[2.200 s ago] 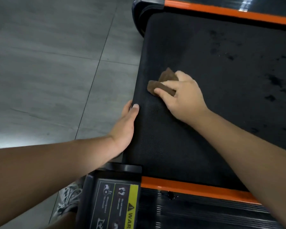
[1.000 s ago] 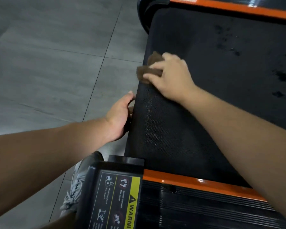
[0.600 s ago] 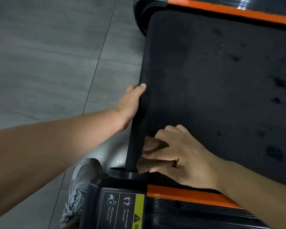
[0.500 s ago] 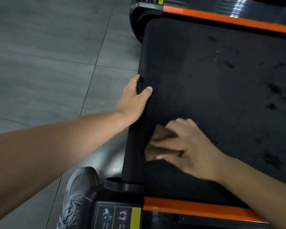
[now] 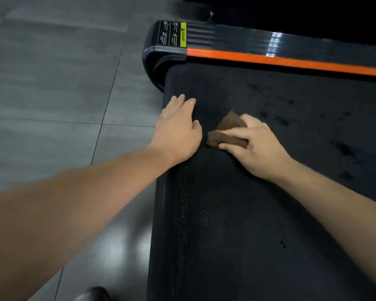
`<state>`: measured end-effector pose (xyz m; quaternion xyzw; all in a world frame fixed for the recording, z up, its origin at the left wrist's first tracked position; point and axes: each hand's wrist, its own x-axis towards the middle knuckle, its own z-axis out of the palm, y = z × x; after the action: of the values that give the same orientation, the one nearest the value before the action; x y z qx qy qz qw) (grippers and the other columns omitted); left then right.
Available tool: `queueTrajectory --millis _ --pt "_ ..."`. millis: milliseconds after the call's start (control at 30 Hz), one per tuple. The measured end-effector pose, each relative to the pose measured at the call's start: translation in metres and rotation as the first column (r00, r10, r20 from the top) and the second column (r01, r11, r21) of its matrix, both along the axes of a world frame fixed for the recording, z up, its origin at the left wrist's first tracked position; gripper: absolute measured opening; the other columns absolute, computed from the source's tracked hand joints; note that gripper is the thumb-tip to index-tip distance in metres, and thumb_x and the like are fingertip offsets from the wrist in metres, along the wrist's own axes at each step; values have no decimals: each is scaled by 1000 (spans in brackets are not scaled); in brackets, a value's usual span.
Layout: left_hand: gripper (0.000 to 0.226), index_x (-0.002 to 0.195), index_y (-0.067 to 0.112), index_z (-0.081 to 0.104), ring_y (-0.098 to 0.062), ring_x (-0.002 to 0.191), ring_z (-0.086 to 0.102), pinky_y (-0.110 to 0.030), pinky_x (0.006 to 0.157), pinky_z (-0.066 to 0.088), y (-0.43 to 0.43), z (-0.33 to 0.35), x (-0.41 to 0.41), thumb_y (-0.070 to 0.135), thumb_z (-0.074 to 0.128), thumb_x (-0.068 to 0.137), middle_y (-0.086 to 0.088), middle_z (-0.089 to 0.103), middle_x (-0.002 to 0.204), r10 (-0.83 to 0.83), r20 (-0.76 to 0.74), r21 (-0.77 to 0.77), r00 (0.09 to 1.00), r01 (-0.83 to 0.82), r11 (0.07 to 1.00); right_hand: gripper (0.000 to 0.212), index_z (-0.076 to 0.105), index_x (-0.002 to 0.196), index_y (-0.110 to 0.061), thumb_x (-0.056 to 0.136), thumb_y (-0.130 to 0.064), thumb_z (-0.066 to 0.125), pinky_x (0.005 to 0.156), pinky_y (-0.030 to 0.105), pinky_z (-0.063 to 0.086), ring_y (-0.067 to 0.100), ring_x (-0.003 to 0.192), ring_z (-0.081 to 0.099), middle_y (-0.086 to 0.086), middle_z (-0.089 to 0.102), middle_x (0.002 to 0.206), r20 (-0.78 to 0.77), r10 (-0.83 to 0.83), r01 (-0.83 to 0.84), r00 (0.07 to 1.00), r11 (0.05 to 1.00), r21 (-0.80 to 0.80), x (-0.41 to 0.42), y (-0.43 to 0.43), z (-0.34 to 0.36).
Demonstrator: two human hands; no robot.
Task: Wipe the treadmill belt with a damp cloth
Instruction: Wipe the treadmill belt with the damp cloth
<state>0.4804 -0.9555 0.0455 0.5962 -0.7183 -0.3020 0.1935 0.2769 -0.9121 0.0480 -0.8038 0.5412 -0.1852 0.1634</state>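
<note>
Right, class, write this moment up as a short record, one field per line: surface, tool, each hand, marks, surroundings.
surface: black treadmill belt
tool: folded brown cloth, lying on the belt
right hand: grips the cloth against the belt
left hand: flat on the belt's left edge, fingers straight
marks: dark spots on the belt, right of the cloth
surroundings: orange strip along the far rail; grey floor tiles to the left

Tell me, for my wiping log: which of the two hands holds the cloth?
The right hand: its fingers curl round the brown cloth on the belt. The left hand lies flat on the belt's edge, holding nothing.
</note>
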Motion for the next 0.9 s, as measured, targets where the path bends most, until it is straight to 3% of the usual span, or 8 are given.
queueTrajectory --millis 67,233,433,567,600,733,800,900 --pt "60 161 16 26 -26 159 -3 -44 129 3 -6 -2 -9 26 44 105 -10 7 173 -19 111 -30 994 22 999 38 75 114 -36 86 -56 59 90 48 47 31 101 59 7 59 105 -82 -45 36 996 994 -102 -3 -52 -2" --pt "68 164 17 15 -30 158 -12 -52 128 -2 0 -13 -26 45 33 105 -14 -4 172 6 306 -88 952 22 996 30 73 115 -33 93 -50 60 101 45 42 33 116 55 8 57 121 -6 -542 534 841 831 -157 -2 -172 -3" --pt "75 164 19 10 -33 158 -12 -55 127 2 0 -16 -25 55 20 99 -16 -5 172 -21 375 -123 927 72 990 28 73 118 -34 93 -44 66 96 46 44 28 108 55 5 57 112 -84 -172 164 981 981 -103 6 -143 1" --pt "80 165 18 8 -33 158 -13 -55 127 2 0 -18 -27 56 15 95 -17 -6 172 -22 398 -119 917 75 990 27 74 113 -32 93 -47 63 96 43 46 34 113 57 10 59 119 -46 -552 534 833 822 -197 7 -191 -5" --pt "80 165 18 9 -33 158 -13 -55 127 2 0 -18 -27 56 15 95 -17 -6 172 -23 400 -119 916 77 990 29 73 115 -33 93 -48 62 95 43 47 34 112 58 10 59 119 -53 -565 540 824 810 -229 22 -187 -9" --pt "80 165 19 6 -32 157 -16 -54 128 -1 -1 -18 -26 57 14 95 -16 -9 172 -31 409 -108 912 82 991 27 73 116 -37 93 -48 63 91 43 47 29 103 58 6 60 111 -64 -257 239 964 948 -211 49 -162 -9" --pt "80 165 20 5 -31 157 -17 -53 128 -1 -1 -18 -25 57 13 95 -15 -10 172 -36 416 -110 909 89 990 27 75 112 -33 93 -49 63 88 41 48 33 104 59 9 61 109 -126 -365 335 922 919 -207 17 -171 -2" --pt "80 165 18 6 -32 158 -15 -54 128 0 0 -19 -27 57 14 96 -17 -8 172 -32 419 -120 908 90 989 27 75 95 -22 93 -46 64 74 33 45 34 99 64 7 66 96 -45 -651 638 758 753 -161 -34 -180 2"
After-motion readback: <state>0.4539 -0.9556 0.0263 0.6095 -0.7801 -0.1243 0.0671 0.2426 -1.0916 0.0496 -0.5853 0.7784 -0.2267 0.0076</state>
